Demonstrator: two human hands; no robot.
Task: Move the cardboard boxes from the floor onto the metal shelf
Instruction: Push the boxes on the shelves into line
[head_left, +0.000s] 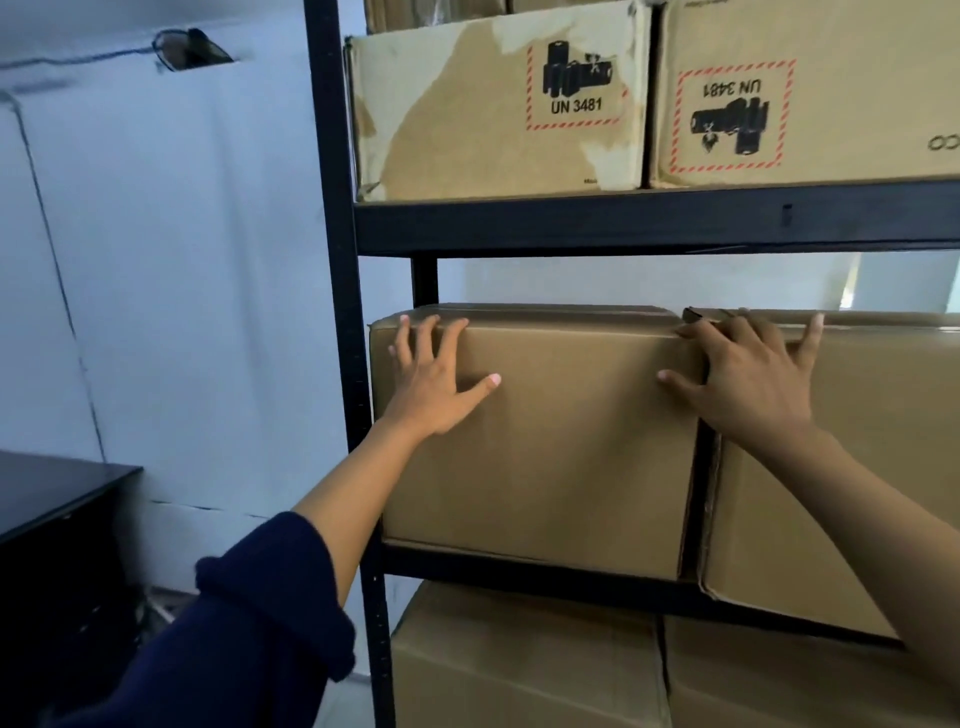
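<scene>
On the middle level of the black shelf (571, 223), the left hand (441, 379) lies flat with spread fingers on the front of a brown box (545, 457). The right hand (753, 374) presses where that box meets its neighbour (857, 493). Above sit two boxes marked UN 3481 (493, 114).

The cardboard box (545, 447) is showing smooth, matt brown paper; the metal shelf (623, 228) frame is looking painted matt black.
</scene>
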